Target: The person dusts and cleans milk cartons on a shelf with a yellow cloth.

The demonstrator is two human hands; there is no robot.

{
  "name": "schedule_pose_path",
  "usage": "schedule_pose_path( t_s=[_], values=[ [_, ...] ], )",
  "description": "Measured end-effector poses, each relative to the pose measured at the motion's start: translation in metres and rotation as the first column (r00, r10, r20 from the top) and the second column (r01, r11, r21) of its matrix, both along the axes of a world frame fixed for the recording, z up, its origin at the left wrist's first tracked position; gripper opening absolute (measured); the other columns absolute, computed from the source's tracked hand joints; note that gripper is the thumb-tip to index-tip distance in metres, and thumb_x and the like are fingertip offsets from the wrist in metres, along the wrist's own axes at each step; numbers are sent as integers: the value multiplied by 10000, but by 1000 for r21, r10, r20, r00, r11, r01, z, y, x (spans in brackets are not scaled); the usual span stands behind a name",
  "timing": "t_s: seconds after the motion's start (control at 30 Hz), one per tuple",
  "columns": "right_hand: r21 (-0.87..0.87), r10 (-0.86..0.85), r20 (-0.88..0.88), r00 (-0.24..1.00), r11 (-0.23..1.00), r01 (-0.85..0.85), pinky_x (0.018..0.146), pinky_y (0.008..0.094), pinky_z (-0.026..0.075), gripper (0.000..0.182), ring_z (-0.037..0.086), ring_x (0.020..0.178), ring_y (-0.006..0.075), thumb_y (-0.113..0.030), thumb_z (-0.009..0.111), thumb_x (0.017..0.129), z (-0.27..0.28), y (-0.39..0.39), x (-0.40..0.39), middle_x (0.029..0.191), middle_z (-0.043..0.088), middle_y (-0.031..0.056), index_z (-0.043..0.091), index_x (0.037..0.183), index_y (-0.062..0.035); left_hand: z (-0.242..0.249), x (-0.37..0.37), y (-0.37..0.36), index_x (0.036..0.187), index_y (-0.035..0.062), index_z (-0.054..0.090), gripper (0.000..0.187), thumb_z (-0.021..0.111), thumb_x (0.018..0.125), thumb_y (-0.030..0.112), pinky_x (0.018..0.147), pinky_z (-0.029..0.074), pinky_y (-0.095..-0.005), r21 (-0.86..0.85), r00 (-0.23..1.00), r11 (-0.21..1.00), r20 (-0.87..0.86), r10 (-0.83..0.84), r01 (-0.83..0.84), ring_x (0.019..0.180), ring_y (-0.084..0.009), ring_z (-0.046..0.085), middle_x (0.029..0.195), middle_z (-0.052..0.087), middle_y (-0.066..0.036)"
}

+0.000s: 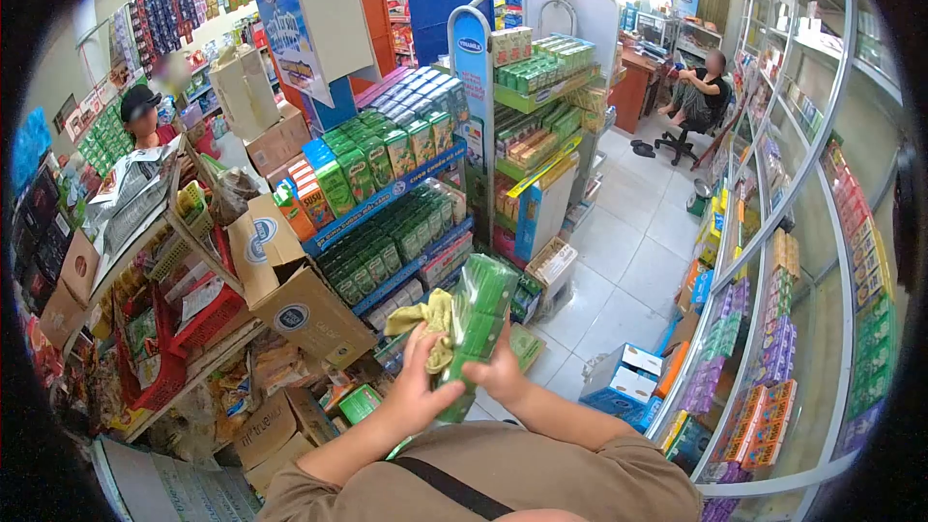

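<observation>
A plastic-wrapped pack of green cartons is held upright, slightly tilted, in front of my chest. My left hand is at its left side, closed on a yellowish cloth that lies against the wrap. On the right side of the pack, my right hand grips its lower part, with the thumb across the front. Just beyond the pack stands a blue-edged shelf with rows of green cartons.
An open cardboard box stands left of my hands, near red baskets. Glass-fronted shelving curves along the right. A blue-white box sits on the tiled floor. One person sits at the back; another is at left.
</observation>
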State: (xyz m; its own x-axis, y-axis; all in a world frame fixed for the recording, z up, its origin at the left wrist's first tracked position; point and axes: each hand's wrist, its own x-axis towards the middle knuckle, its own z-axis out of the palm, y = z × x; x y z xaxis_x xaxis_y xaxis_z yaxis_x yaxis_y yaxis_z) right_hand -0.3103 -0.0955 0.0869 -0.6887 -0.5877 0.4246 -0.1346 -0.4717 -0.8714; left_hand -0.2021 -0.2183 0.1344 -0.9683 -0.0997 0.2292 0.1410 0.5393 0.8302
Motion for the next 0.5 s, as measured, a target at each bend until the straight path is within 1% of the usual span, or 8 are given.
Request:
schedule_pose_path(
  t_s=[0.07, 0.1, 0.2, 0.23, 0.27, 0.37, 0.47, 0.5],
  values=[
    [-98, 95, 288, 953, 993, -70, 967, 347, 341, 1023, 389, 1172, 223, -260, 643, 737, 3, -2, -5, 1334, 313, 114, -108, 1422, -141, -21, -9, -8, 1386, 59, 185, 734, 547, 830, 375, 1058, 153, -490, 2, 995, 995, -22, -95, 95, 1325, -442, 109, 1412, 101, -307],
    [-153, 91, 383, 919, 988, -34, 938, 351, 372, 847, 454, 1084, 213, -201, 529, 767, -8, -5, -10, 1243, 404, 104, 11, 1434, -137, -24, -10, -12, 1398, 80, 167, 655, 433, 887, 392, 1062, 133, -503, -134, 992, 984, 52, -114, 120, 1325, -459, 73, 1433, 72, -285],
    [-159, 193, 591, 783, 980, -121, 916, 347, 395, 733, 465, 1073, 206, -217, 503, 790, -1, -5, -10, 1233, 412, 95, 129, 1415, -135, -58, -20, -28, 1399, 69, 157, 664, 433, 891, 396, 1065, 130, -498, -241, 983, 953, 59, -172, 181, 1324, -451, 103, 1443, 103, -246],
    [-127, 195, 604, 773, 981, -149, 898, 345, 410, 647, 472, 1066, 199, -204, 475, 803, -13, -9, -11, 1213, 429, 82, 202, 1385, -129, -60, -24, -28, 1382, 67, 210, 621, 443, 896, 375, 1065, 142, -486, -204, 971, 958, -87, -224, 203, 1327, -420, 137, 1442, 142, -223],
    [-133, 275, 729, 627, 955, -265, 938, 338, 373, 666, 432, 1128, 209, -193, 474, 802, -24, -7, -8, 1256, 404, 80, 187, 1400, -132, -63, -30, -30, 1371, 67, 237, 601, 449, 896, 369, 1064, 148, -480, -156, 972, 975, -150, -181, 157, 1327, -410, 148, 1438, 155, -221],
    [25, 246, 563, 789, 949, -314, 1028, 317, 239, 752, 264, 1270, 197, -234, 490, 812, -40, -16, 10, 1419, 232, 71, 87, 1440, -144, -56, -38, -32, 1312, 66, 348, 513, 467, 893, 338, 1057, 178, -452, -7, 961, 1000, -276, 11, -13, 1322, -368, 195, 1416, 214, -221],
    [35, 313, 603, 734, 909, -416, 1037, 318, 220, 758, 237, 1287, 189, -238, 483, 826, -34, -16, 15, 1443, 182, 66, 51, 1444, -152, -40, -52, -44, 1280, 56, 425, 457, 519, 867, 230, 1055, 200, -433, -38, 912, 997, -408, 47, -68, 1324, -363, 206, 1432, 196, -209],
    [-22, 343, 653, 675, 900, -436, 1001, 332, 298, 711, 324, 1249, 200, -250, 483, 836, -36, -18, 16, 1408, 265, 80, 113, 1434, -151, -35, -51, -43, 1264, 53, 448, 439, 526, 861, 210, 1053, 209, -429, -69, 915, 995, -402, 39, -73, 1319, -364, 223, 1426, 217, -209]
  ],
)
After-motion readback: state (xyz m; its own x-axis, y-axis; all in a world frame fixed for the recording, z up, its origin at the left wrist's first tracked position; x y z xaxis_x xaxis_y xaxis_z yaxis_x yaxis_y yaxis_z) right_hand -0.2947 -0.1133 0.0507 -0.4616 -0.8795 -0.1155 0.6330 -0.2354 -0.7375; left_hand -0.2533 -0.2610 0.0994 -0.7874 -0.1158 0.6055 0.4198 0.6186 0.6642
